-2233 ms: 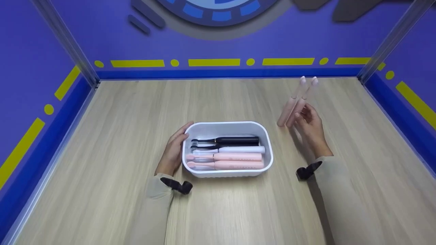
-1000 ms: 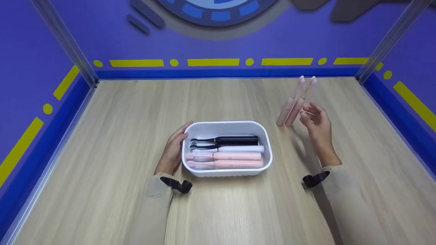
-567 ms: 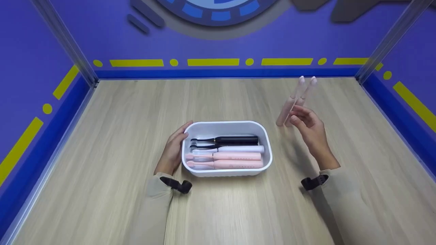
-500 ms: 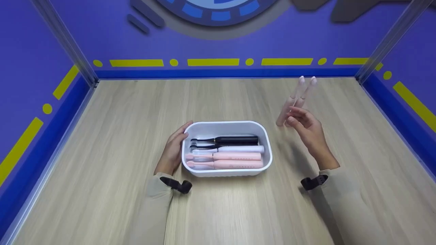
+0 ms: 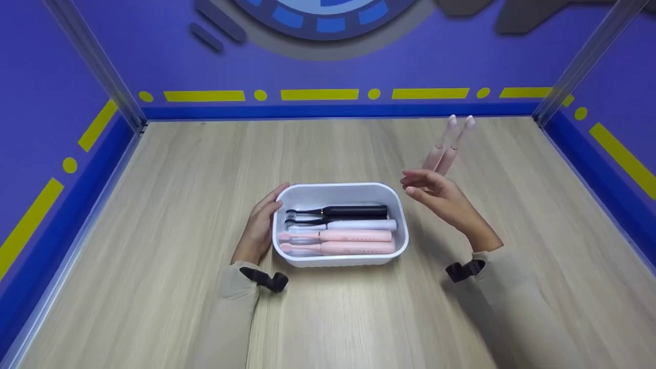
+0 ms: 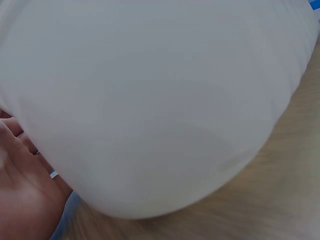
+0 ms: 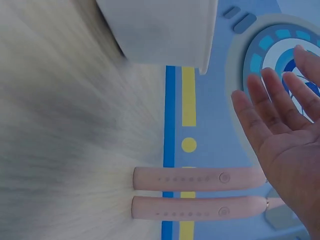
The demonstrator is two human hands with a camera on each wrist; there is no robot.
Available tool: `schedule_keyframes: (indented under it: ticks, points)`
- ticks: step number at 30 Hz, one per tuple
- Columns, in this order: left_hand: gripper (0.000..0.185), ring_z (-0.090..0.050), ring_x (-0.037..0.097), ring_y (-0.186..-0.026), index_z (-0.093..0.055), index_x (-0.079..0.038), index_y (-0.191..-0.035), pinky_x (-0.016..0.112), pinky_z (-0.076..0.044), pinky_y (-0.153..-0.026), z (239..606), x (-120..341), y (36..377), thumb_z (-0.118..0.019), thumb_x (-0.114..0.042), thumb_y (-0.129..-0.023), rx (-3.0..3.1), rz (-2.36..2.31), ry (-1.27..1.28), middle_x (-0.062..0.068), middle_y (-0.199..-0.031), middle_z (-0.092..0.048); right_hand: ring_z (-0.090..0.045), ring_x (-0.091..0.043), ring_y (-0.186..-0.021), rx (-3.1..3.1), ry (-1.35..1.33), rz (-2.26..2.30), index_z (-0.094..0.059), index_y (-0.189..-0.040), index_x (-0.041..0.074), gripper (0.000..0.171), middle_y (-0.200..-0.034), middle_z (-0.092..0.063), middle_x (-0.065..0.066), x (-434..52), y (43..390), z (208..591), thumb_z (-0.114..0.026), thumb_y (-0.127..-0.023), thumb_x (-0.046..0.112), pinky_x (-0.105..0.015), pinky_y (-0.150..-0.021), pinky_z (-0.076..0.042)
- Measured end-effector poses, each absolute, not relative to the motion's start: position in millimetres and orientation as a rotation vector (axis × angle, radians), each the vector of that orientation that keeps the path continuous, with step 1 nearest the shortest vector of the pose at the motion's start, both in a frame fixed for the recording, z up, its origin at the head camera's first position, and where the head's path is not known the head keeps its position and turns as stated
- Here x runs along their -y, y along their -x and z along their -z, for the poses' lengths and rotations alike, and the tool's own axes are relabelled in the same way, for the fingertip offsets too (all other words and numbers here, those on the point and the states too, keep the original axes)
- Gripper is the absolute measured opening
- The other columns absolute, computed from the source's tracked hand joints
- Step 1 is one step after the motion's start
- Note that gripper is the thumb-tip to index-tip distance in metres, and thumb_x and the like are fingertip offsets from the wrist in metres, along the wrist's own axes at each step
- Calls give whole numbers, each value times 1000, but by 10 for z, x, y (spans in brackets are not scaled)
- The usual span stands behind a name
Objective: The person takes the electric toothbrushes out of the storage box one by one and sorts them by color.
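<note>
A white tub [image 5: 341, 186] sits mid-table with a black toothbrush [image 5: 359, 210], a white one [image 5: 365, 224] and two pink ones [image 5: 353, 236] lying side by side in it. My left hand [image 5: 259, 225] rests flat against the tub's left end; in the left wrist view the tub wall [image 6: 160, 100] fills the frame beside my palm [image 6: 20, 192]. My right hand [image 5: 435, 193] hovers open and empty above the tub's right far corner, fingers pointing left. Behind it two more pink toothbrushes [image 5: 445, 148] stand upright; the right wrist view shows them [image 7: 200, 178] beside my open palm [image 7: 280, 130].
The wooden tabletop [image 5: 179, 169] is enclosed by blue walls with yellow markings [image 5: 318, 94] at the back and both sides. Metal posts [image 5: 97, 66] stand in the back corners. The tub's corner [image 7: 160, 30] shows in the right wrist view.
My right hand has let go of the two upright pink toothbrushes and moved left toward the tub, open and empty. The left hand and tub have stayed put.
</note>
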State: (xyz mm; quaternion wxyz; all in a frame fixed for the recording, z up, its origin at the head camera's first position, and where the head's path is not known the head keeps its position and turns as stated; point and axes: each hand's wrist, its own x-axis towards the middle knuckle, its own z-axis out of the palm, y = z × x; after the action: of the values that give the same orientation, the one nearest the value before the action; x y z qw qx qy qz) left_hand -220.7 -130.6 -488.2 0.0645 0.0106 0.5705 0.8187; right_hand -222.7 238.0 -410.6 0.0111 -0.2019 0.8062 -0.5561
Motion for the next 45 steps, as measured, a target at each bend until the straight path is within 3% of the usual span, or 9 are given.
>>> schedule_keyframes:
  ticks: [5, 11, 17, 25, 35, 45]
  points:
    - [49, -24, 22, -146, -36, 0, -146, 34, -18, -121, 4881, 1309, 2211, -33, -4, -97, -1711, -2479, -49, 11, -156, -30, -61, -6, -106, -2505, 671, 1629, -56, -128, -3, 39, -119, -63, -18, -2313, 2218, 4042, -62, -92, 9, -16, -91, -50]
    - [49, -23, 21, -147, -36, 0, -146, 33, -18, -121, 4886, 1315, 2217, -33, -4, -97, -1726, -2470, -44, 10, -157, -30, -60, -24, -111, -2480, 744, 1471, -55, -131, -2, 42, -120, -62, -24, -2197, 2222, 3953, -63, -92, 11, -17, -93, -49]
    - [49, -23, 21, -146, -36, 0, -146, 33, -18, -121, 4897, 1315, 2217, -33, -4, -98, -1718, -2475, -40, 11, -156, -30, -61, -29, -110, -2435, 834, 1336, -58, -127, -2, 40, -117, -64, -22, -2055, 2217, 3880, -65, -90, 11, -21, -92, -51]
    - [49, -24, 22, -146, -37, 1, -145, 34, -19, -121, 4902, 1314, 2217, -34, -4, -97, -1704, -2490, -40, 12, -156, -31, -65, -24, -105, -2462, 980, 1011, -63, -124, 5, 37, -111, -69, -14, -1883, 2212, 3795, -67, -90, 19, -43, -93, -52]
    - [49, -24, 20, -146, -37, 0, -146, 34, -18, -121, 4892, 1309, 2203, -34, -5, -97, -1679, -2501, -30, 10, -156, -31, -66, -22, -103, -2399, 1084, 805, -64, -122, 5, 35, -109, -71, -12, -1726, 2235, 3718, -66, -90, 19, -41, -92, -53]
    - [49, -24, 21, -146, -36, 0, -146, 35, -18, -121, 4895, 1312, 2209, -34, -4, -97, -1687, -2495, -40, 11, -156, -31, -66, -21, -99, -2329, 1137, 666, -63, -120, -2, 32, -104, -71, -11, -1593, 2281, 3740, -64, -90, 9, -38, -89, -54]
